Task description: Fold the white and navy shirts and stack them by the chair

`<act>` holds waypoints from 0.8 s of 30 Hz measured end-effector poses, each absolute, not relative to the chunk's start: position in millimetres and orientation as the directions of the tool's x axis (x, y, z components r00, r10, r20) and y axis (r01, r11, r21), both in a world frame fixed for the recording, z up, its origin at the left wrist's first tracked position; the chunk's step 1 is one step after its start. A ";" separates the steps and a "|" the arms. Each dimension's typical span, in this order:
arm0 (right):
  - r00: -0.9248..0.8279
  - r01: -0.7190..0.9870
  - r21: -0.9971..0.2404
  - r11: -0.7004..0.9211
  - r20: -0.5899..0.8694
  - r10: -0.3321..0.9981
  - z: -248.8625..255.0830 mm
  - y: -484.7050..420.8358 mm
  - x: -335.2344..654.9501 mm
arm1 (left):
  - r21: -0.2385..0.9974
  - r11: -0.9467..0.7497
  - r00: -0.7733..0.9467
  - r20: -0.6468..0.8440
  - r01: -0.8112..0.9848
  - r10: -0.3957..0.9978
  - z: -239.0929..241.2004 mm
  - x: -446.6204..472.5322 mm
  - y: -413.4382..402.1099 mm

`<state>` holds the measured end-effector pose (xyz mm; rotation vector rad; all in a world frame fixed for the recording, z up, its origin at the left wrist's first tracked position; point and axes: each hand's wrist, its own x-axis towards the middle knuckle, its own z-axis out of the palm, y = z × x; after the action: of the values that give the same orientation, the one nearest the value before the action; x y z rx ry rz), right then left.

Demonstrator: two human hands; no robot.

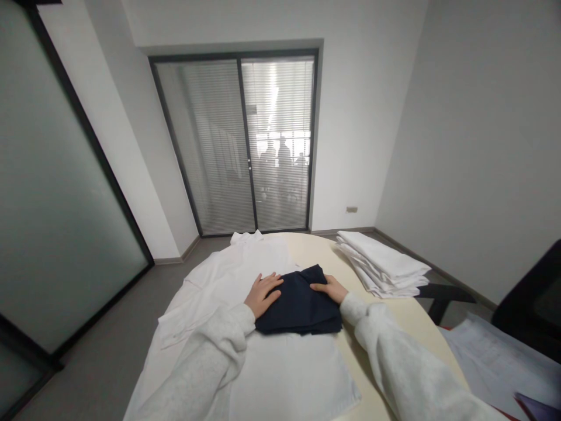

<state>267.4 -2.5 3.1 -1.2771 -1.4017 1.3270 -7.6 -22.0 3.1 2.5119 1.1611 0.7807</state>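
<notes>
A folded dark navy garment (302,307) lies on a spread white shirt (245,269) on a round cream table (407,318). My left hand (262,292) rests flat on the navy garment's left edge, fingers stretched out. At the garment's right edge my right hand (331,287) lies with its fingers extended along the fold, touching the cloth. Both arms wear light grey sleeves.
A stack of folded white garments (381,263) sits at the table's far right. A dark chair (530,298) stands at the right, with papers (495,362) beside it. Glass doors with blinds (245,146) close the far wall; a frosted glass partition (48,199) is at the left.
</notes>
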 end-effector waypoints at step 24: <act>0.531 -0.403 -0.769 0.496 0.245 0.811 66.6 37.1 419.2 | 0.630 -0.487 0.334 0.355 0.605 0.873 -20.8 -9.0 -5.9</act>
<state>419.2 37.1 66.6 -0.7126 -0.6547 0.8019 -9.0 -5.9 -20.8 2.2186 1.3053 0.9526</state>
